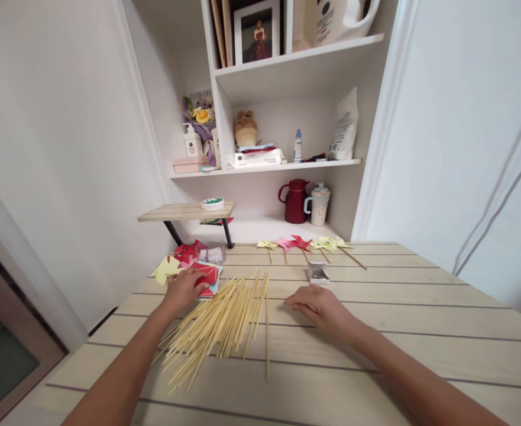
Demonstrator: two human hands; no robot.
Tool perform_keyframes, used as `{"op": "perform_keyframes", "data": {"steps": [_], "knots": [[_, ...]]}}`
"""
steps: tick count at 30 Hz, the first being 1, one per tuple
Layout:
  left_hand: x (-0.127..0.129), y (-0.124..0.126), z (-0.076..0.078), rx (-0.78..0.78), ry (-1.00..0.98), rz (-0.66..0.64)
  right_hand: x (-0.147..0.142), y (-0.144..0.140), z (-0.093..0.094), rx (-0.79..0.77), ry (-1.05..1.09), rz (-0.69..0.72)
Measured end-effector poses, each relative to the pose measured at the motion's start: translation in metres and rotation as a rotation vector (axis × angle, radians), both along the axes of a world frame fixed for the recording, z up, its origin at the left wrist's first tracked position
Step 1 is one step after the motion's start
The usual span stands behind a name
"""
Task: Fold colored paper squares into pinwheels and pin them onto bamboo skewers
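Note:
My left hand reaches over a small stack of red and light blue paper squares, its fingers apart and touching the red sheet on top. Beside it lies a pale yellow paper pinwheel head. A fanned heap of thin wooden sticks spreads between my hands, with one stick apart at its right. My right hand rests on the table with its fingers loosely closed and nothing visible in them. Just behind it stands a small open box holding tiny pieces too small to name.
Several pinwheels on sticks lie along the back of the slatted table. Red paper pieces and a clear container sit at the back left, near a small raised shelf. A red jug and a cup stand behind.

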State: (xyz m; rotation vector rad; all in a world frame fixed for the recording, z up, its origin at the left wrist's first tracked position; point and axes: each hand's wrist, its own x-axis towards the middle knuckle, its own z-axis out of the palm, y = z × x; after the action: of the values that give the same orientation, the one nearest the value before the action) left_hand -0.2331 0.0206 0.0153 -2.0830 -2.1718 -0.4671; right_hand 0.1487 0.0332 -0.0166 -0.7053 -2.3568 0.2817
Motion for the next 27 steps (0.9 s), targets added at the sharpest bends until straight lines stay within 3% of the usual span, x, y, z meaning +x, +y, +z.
{"op": "perform_keyframes", "data": {"steps": [5,10,13,16,19,22,27], "knots": [[0.006,0.002,0.003,0.108,0.003,0.026,-0.001,-0.002,0.003,-0.040,-0.014,-0.002],[0.016,0.005,0.002,0.316,-0.017,0.119,-0.001,-0.004,0.005,-0.119,0.035,-0.030],[0.017,0.005,0.004,0.458,-0.033,0.132,-0.002,-0.004,0.008,-0.253,0.152,-0.071],[0.019,0.004,0.011,0.588,-0.026,0.109,-0.005,-0.005,0.014,-0.497,0.329,-0.091],[0.038,-0.001,0.021,0.749,-0.001,0.007,-0.010,-0.012,0.021,-0.837,0.543,-0.020],[0.082,-0.010,0.030,0.934,0.069,-0.229,-0.017,-0.022,0.025,-1.155,0.718,0.112],[0.169,-0.028,0.025,1.038,0.167,-0.599,-0.029,-0.029,0.021,-1.399,0.960,0.387]]}}
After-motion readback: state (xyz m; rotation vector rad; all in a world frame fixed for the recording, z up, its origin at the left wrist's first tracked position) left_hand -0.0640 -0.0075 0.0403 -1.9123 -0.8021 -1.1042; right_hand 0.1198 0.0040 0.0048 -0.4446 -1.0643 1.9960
